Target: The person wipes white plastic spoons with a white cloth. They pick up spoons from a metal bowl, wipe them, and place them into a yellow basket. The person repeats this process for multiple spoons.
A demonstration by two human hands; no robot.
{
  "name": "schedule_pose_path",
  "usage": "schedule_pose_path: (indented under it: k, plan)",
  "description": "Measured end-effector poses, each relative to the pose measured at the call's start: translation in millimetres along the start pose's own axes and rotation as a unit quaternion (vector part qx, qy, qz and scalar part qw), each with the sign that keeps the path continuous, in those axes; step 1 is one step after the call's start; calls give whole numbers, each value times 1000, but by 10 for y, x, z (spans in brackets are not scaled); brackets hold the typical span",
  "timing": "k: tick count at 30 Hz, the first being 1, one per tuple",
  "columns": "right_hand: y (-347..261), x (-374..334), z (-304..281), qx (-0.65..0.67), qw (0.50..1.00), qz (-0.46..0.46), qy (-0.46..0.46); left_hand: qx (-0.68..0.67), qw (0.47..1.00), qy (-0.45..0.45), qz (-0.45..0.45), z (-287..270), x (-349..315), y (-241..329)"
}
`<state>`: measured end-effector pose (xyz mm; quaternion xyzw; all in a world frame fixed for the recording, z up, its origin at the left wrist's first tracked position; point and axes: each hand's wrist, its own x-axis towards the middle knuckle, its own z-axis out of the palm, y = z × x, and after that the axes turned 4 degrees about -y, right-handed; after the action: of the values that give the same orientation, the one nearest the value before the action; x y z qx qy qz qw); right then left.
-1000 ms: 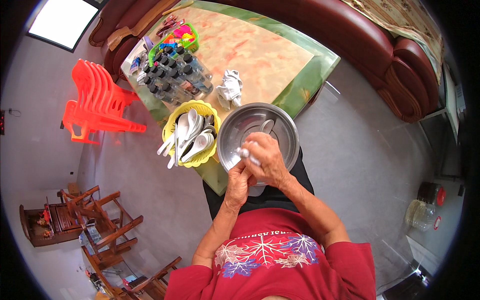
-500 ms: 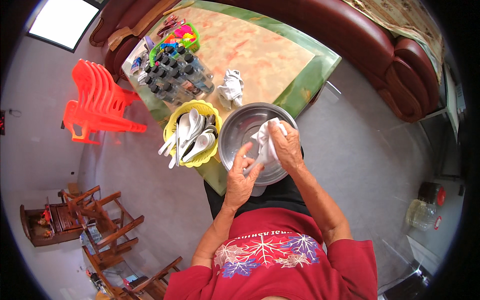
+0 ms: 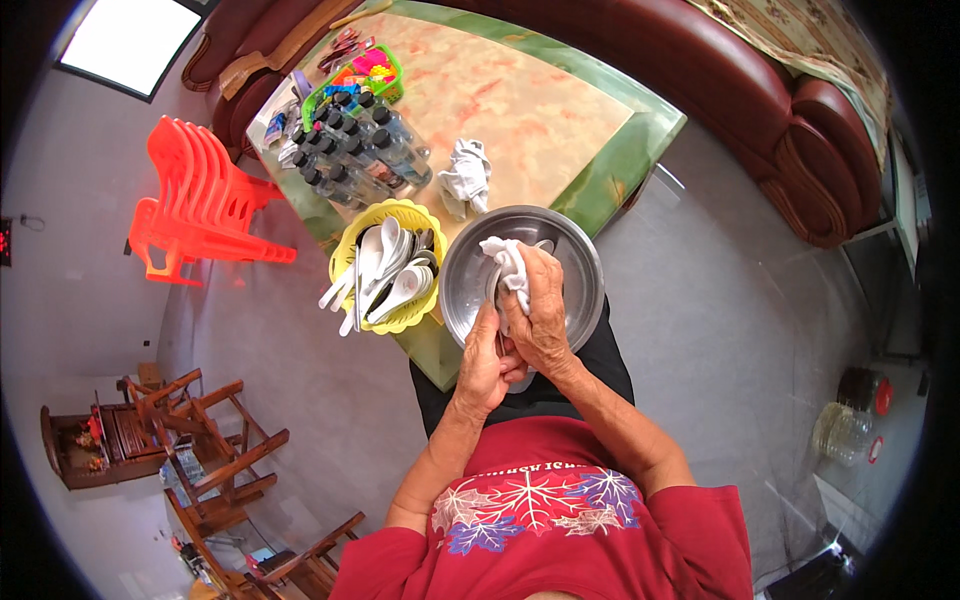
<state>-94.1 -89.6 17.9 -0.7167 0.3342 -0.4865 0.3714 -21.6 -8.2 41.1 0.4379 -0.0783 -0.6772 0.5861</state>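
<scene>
A white cloth (image 3: 508,268) is bunched in my right hand (image 3: 540,312), over the grey metal basin (image 3: 580,260). My left hand (image 3: 484,366) is closed just below, its fingers touching the right hand. It grips a spoon, which the cloth and fingers mostly hide. Left of the basin stands a yellow scalloped basket (image 3: 410,318). White spoons (image 3: 402,290) and other utensils lie in it, several handles sticking out over its near left rim.
Another crumpled white cloth (image 3: 466,178) lies beyond the basin on the stone-topped table (image 3: 520,100). Clear bottles with black caps (image 3: 372,150) stand behind the basket, near a green basket (image 3: 392,88). Stacked red chairs (image 3: 200,200) are at the left.
My hands have come together. The right hand with the cloth has moved left and down onto the spoon, which showed between the hands before and is now mostly covered.
</scene>
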Motion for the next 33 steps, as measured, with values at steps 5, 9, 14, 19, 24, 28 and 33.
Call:
schedule_pose_path:
  k: [5, 9, 14, 19, 24, 28, 33]
  plan:
    - [-60, -153, -46, -123, 989, -62, -53, -2, 999, 32, 32, -118, 101, -23]
    - [-62, -182, -93, -95, 981, -75, -152, -30, 999, 22, 34, -224, 137, -63]
    - [2, -151, -303, 10, 953, -33, -302, -78, 997, -12, 7, -436, 119, -78]
    - [-63, -226, -460, 149, 897, 41, -413, -97, 993, 67, -1, -465, 191, -181]
    - [-88, -109, -384, -28, 989, -50, -137, -83, 994, -25, -61, -440, 143, -121]
    - [31, 74, -319, -239, 932, -227, -154, 46, 995, 73, -51, -110, 42, -40]
    - [269, 63, -238, -34, 982, 8, -187, 31, 998, 55, -29, -110, 31, -43]
